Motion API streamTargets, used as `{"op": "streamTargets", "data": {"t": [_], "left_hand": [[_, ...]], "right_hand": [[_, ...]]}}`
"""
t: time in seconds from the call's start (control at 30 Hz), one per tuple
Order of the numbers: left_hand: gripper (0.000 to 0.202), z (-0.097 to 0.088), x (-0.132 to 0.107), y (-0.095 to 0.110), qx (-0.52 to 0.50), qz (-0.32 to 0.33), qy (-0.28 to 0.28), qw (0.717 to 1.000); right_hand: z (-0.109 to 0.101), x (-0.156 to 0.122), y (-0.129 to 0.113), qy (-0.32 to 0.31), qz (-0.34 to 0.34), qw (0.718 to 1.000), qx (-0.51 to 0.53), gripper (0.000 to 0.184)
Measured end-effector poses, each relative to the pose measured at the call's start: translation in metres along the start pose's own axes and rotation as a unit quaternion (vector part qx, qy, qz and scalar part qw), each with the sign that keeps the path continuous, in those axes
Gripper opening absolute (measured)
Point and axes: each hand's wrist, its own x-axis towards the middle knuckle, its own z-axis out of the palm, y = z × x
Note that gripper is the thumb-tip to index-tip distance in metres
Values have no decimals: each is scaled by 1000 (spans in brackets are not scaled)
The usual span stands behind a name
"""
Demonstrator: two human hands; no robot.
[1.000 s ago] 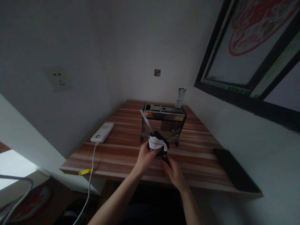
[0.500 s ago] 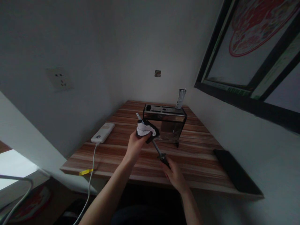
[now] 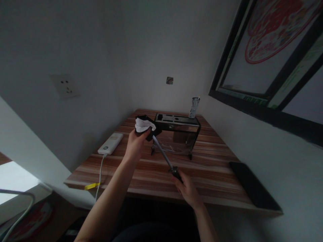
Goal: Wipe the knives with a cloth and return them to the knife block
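Directions are taken with 12 o'clock pointing away from the person. The metal rod (image 3: 163, 151) is held above the wood-grain table (image 3: 214, 148), in front of the rack (image 3: 178, 118). Its long axis runs from the black handle (image 3: 176, 173) at 5 o'clock to the far end at 11 o'clock. The right hand (image 3: 188, 190) is at the handle end; the left hand (image 3: 136, 144) is nearer the far end.

The right hand is clamped around the handle, its forearm entering from 5 o'clock. The left hand is closed on the black-and-white cloth (image 3: 143, 125), thumb across the near side, its forearm extended from 7 o'clock. The cloth lies at 11 o'clock from the right hand, along the line of the rod. The visible shaft ends at the cloth's lower edge; in this dim light, whether the tip is enclosed by the cloth or just behind it cannot be confirmed.

The rack stands upright at 3 o'clock from the cloth. A white power bank (image 3: 110, 143) lies at 8 o'clock from the cloth; a flat black slab (image 3: 254, 184) lies at 3 o'clock from the right hand.
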Motion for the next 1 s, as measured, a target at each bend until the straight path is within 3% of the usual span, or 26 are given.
{"op": "streamTargets", "data": {"t": [0.3, 0.53, 1.0], "left_hand": [[40, 4, 9, 9, -61, -14, 1, 998], [38, 7, 14, 12, -61, 0, 2, 998], [40, 7, 9, 2, -63, 0, 3, 998]], "right_hand": [[0, 0, 5, -21, 30, 999, 13, 43], [0, -1, 4, 4, 4, 1000, 5, 38], [1, -1, 8, -16, 30, 999, -11, 41]]}}
